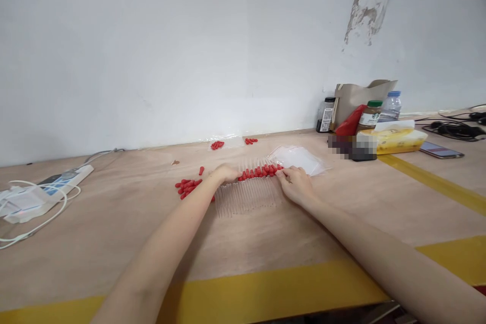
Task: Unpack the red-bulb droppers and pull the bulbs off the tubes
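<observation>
A row of red rubber dropper bulbs (260, 172) lies across the table's middle between my two hands. Clear thin tubes (246, 197) stretch side by side from the row towards me, and more clear tubes show behind it. My left hand (227, 173) is closed at the row's left end, its fingertips partly hidden. At the right end, my right hand (296, 184) pinches the last bulbs between thumb and fingers. A loose pile of red bulbs (186, 187) lies left of my left forearm, with a single bulb (201, 170) just behind it.
Behind the row are a clear plastic bag (298, 158) and two small groups of red bulbs (217, 145). A power strip (49, 195) with white cables lies left. At right stand a jar (370, 115), a bottle (391, 106), a tissue pack (398, 140) and a phone (441, 150).
</observation>
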`<state>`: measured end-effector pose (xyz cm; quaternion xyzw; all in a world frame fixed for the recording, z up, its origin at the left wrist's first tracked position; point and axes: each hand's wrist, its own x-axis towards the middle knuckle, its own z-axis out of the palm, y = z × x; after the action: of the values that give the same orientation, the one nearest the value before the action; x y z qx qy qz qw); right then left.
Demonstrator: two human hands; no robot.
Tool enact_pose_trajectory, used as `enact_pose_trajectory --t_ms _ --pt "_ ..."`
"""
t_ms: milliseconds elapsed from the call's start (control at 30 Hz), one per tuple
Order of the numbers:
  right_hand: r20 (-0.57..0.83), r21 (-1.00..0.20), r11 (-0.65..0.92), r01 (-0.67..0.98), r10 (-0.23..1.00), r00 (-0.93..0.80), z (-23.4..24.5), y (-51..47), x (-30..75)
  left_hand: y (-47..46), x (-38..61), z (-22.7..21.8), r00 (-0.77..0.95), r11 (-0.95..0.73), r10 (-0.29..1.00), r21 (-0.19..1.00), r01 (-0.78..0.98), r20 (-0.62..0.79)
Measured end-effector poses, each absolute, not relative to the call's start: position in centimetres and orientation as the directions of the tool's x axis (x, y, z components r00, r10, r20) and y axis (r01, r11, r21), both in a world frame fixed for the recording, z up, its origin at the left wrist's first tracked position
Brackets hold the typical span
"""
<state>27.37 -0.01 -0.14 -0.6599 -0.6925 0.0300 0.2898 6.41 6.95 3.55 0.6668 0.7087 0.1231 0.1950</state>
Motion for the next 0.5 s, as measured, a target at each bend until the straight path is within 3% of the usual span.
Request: enact_pose_trajectory --t_ms 100,233,433,500 --pt "0.362 -0.434 0.128 0.892 0.931 0.043 -0.1 0.2 27.6 7.5 7.0 3.6 -0.068 0.122 0.988 0.435 0.892 -0.136" --pt "0.342 -0.434 0.126 0.892 0.939 0.034 0.0 0.0 27.6 6.9 6.2 4.1 -0.037 0.056 0.998 0.474 0.878 -0.049" --pt "0.304 -0.459 0.142 0.877 0.953 0.004 -0.2 0.0 27.3 2.0 2.8 4.7 0.083 -0.202 0.962 0.474 0.857 0.259" --pt "0.367 -0.521 0.196 0.831 0.93 0.01 -0.2 0.0 27.1 0.0 1.8 4.0 0.198 -0.377 0.886 0.4 0.836 0.42"
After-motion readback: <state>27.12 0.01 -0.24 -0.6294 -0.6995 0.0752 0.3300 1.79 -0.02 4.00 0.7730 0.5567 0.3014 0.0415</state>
